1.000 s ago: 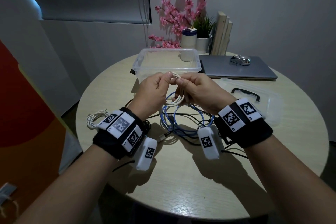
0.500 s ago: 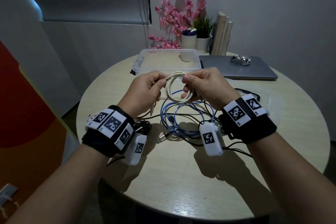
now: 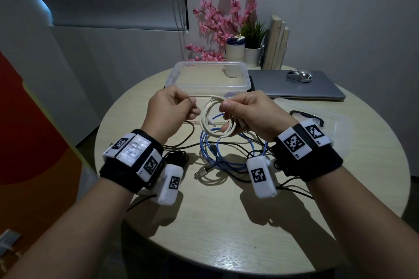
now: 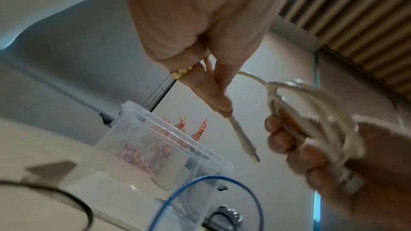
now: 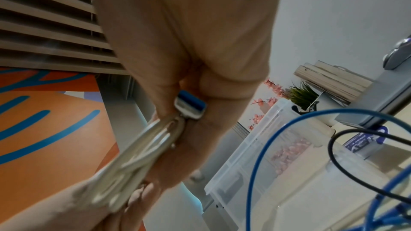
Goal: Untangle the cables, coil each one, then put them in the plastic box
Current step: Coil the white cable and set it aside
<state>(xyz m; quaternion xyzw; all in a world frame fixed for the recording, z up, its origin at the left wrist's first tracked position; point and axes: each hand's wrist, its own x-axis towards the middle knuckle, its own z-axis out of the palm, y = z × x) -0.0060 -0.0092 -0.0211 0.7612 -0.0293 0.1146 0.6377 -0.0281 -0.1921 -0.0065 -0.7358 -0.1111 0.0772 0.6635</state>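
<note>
A round wooden table (image 3: pixel 226 233) carries a clear plastic box (image 3: pixel 179 75), blue cable (image 3: pixel 217 161), black cables (image 3: pixel 181 146), laptop (image 3: pixel 294 88).

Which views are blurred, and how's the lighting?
Head view: dim but sharp, hard shadows on the table. Left wrist view: white cable coil and right hand motion-smeared, the plug crisper. Right wrist view: coil smeared, plastic box soft.

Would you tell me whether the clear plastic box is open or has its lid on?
Open. The plastic box has no lid on; the head view looks straight down inside it, and a clear lid lies on the table to its right.
</note>
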